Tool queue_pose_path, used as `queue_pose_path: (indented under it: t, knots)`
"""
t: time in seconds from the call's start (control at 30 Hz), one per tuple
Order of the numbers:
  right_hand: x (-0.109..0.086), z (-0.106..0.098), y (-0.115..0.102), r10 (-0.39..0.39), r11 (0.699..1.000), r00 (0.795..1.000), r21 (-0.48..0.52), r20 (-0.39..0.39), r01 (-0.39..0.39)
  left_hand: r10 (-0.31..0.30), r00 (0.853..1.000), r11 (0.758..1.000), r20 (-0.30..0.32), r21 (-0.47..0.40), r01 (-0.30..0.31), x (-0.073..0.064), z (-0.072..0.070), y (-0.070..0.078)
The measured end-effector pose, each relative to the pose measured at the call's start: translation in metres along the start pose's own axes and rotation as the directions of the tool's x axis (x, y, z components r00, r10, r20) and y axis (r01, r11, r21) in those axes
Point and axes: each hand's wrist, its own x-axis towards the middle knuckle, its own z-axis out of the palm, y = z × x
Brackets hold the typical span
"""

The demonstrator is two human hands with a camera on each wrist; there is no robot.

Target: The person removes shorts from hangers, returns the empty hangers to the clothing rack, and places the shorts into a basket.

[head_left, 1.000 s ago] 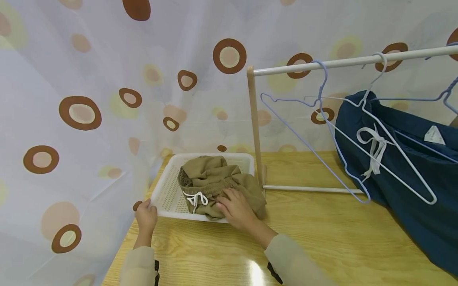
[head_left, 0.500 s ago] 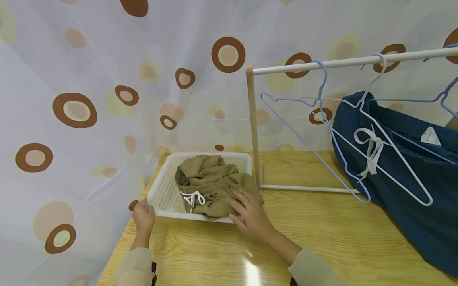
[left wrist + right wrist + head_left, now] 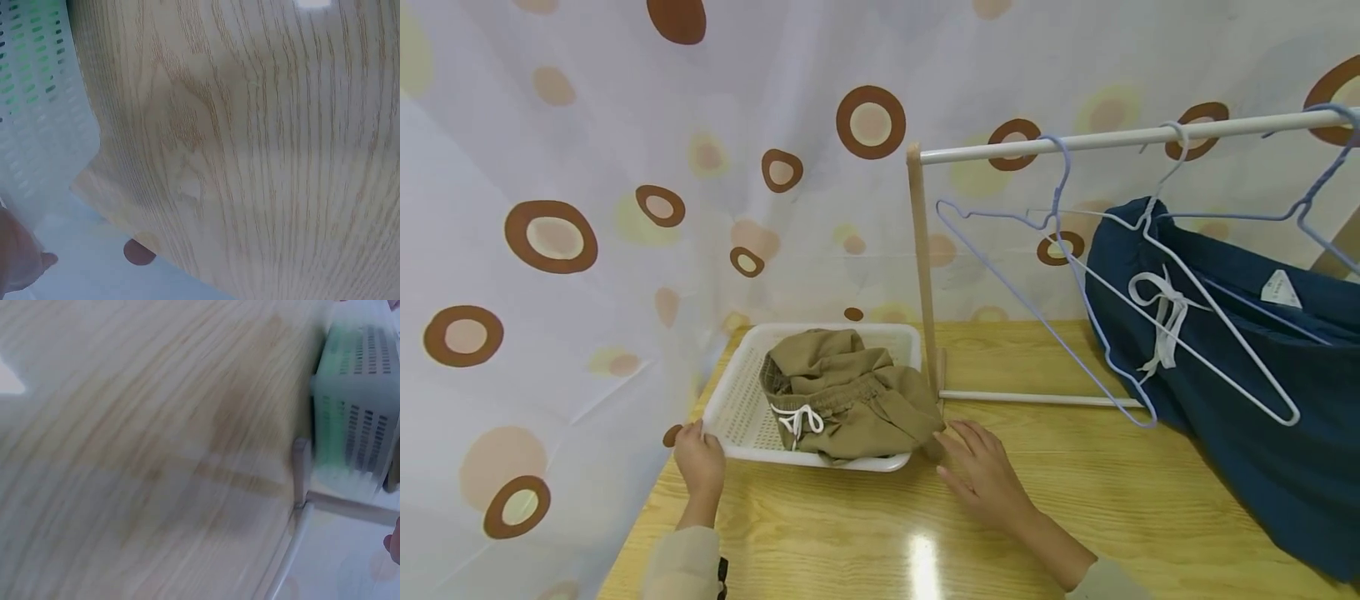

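The shorts (image 3: 850,400) lie bunched in the white basket (image 3: 730,417), filling its middle and right part, with their waistband facing near and left and a white drawstring (image 3: 805,419) tied in a bow. Some of the brown cloth hangs over the basket's right side. The basket sits at the left end of the wooden bench (image 3: 820,525).

The left hand (image 3: 700,462) holds the basket's near left corner, its grip closed on the rim. The right hand (image 3: 988,479) is at the right of the basket, palm down, its grip wide and holding nothing that can be seen; its fingertips are at the right edge of the shorts, and whether they touch the cloth cannot be told.

Just right of the basket stands the wooden upright (image 3: 921,250) of a clothes rack, with a white rail (image 3: 985,151) across the top and a thinner bar (image 3: 1030,398) low down. On the rail hang a blue hanger (image 3: 1022,292), a white hanger (image 3: 1217,308) and, farther right, a second blue hanger (image 3: 1311,196). A dark blue garment (image 3: 1255,433) hangs at the right, behind the white hanger. A spotted curtain (image 3: 587,333) covers the far side and the left.
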Motion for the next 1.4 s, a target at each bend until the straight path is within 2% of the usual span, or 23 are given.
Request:
queue_pose_path:
  t: [0.1,0.27,0.37,0.53,0.77,1.03,1.13,1.23,1.4]
  knots:
    - [-0.012,-0.008,0.01,0.03,1.0,0.999,-0.006,0.011,-0.03,0.019,0.998,0.999,-0.061,-0.041,-0.022,-0.005,0.009,0.009]
    - [-0.03,-0.019,0.024,0.083,0.996,0.997,-0.019,0.003,-0.082,0.105,0.987,0.986,-0.121,-0.114,-0.119,-0.006,0.022,0.034]
    - [-0.038,-0.026,0.031,0.14,0.99,0.99,-0.012,0.005,-0.14,0.131,0.985,0.976,-0.114,-0.16,-0.148,-0.006,0.029,0.05]
    - [-0.048,-0.032,0.04,0.199,0.98,0.98,-0.009,-0.001,-0.199,0.128,0.986,0.964,-0.107,-0.221,-0.149,-0.009,0.038,0.072]
    - [-0.061,-0.045,0.046,0.256,0.966,0.967,-0.032,0.0,-0.256,0.138,0.986,0.955,-0.096,-0.252,-0.158,-0.015,0.049,0.086]
    - [-0.076,-0.067,0.058,0.352,0.935,0.936,-0.048,-0.015,-0.352,0.229,0.973,0.919,-0.044,-0.321,-0.231,-0.024,0.059,0.108]
    - [-0.081,-0.075,0.063,0.373,0.926,0.927,-0.051,-0.038,-0.375,0.255,0.966,0.908,-0.048,-0.332,-0.256,-0.025,0.062,0.116]
    - [-0.085,-0.083,0.068,0.378,0.922,0.923,-0.058,-0.063,-0.382,0.254,0.966,0.907,-0.043,-0.337,-0.253,-0.027,0.065,0.123]
    - [-0.091,-0.101,0.073,0.398,0.913,0.912,-0.052,-0.105,-0.404,0.249,0.968,0.901,0.001,-0.367,-0.231,-0.032,0.073,0.134]
